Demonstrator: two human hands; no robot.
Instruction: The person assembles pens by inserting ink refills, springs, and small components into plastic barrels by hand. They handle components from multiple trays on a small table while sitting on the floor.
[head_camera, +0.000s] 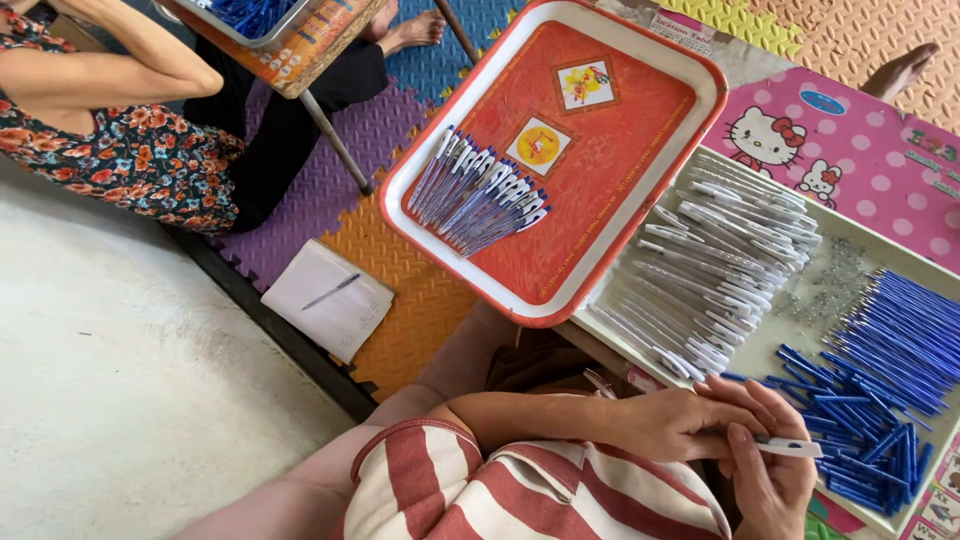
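Observation:
My left hand (690, 420) and my right hand (775, 485) meet at the lower right, and both grip one white pen (792, 447). They hover over the near edge of a white tray (838, 232). That tray holds a heap of clear-white pen barrels (715, 265), a scatter of small metal springs (835, 285) and a pile of blue refills (880, 380). To the left, a red tray (610, 150) carries a row of assembled blue-and-white pens (480, 195).
Another person in a flowered dress (120, 140) sits at the upper left by a low table (290, 50) with a metal tray of blue parts. A notebook with a pen (328, 297) lies on coloured foam mats (410, 310). Bare concrete floor (120, 400) lies left.

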